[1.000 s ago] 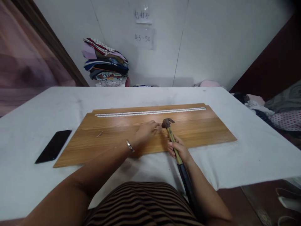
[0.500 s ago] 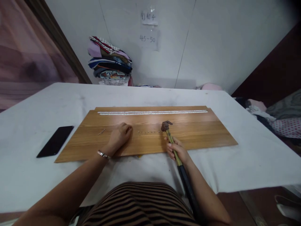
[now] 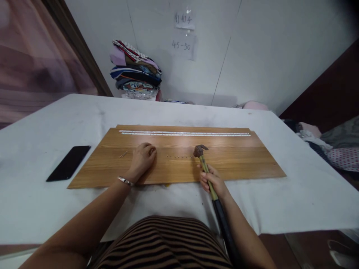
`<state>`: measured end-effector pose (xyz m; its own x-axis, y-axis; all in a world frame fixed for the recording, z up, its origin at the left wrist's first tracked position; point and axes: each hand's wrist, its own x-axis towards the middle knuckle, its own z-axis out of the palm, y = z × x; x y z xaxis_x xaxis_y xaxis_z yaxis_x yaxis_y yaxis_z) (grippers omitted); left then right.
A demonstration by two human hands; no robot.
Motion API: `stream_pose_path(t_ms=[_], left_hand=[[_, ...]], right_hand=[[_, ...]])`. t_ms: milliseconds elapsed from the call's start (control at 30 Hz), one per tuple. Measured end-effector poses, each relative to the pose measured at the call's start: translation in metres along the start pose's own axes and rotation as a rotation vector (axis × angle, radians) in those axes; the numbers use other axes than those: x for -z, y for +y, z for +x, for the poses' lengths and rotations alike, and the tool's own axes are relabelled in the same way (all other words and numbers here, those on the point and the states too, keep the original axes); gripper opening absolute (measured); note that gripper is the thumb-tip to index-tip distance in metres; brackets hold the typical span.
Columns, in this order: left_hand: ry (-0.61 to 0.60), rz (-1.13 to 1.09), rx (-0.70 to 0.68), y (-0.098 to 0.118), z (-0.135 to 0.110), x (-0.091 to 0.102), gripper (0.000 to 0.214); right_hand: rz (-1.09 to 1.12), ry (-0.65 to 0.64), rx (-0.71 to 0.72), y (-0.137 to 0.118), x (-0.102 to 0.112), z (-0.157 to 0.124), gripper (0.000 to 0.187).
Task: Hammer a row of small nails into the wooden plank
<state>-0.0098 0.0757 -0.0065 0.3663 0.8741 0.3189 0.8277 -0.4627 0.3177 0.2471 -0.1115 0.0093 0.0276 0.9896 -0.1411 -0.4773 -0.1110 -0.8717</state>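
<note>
In the head view, the hammer [image 3: 220, 215] lies over the board's [image 3: 238, 155] near edge, its long axis running from the head at 11 o'clock to the butt at 5, claw towards 3. Your right hand [image 3: 213, 182] grips its handle. Your left hand [image 3: 142, 158] curls on the board at 11 o'clock; whether it holds anything, you cannot tell. On the wall at 12, a sheet [image 3: 182, 45] reads "45-50", a slip [image 3: 184, 19] above "钉钉子". A second ago your left hand was beside the hammer head; now it sits left of the nail row [image 3: 182, 157].
</note>
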Motion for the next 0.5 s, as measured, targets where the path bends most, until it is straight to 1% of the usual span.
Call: stream_pose_path(t_ms=[133,233,367,500], left_hand=[[-0.015,-0.017,-0.01,0.0033,-0.001,0.0038,0.032],[-0.016,-0.014,-0.006,0.0045,-0.0014,0.0056,0.031],[-0.012,-0.01,-0.007,0.0028,-0.0007,0.0033,0.031],[-0.01,-0.014,-0.019,0.0009,0.0001,0.0006,0.033]], right_hand=[[0.005,0.011,0.022,-0.0001,-0.0007,-0.0011,0.036],[-0.013,0.031,0.003,0.0008,-0.0006,0.0005,0.036],[-0.014,0.024,-0.015,0.0015,-0.0002,0.0019,0.038],[-0.006,0.02,0.015,0.001,0.0,0.0007,0.037]])
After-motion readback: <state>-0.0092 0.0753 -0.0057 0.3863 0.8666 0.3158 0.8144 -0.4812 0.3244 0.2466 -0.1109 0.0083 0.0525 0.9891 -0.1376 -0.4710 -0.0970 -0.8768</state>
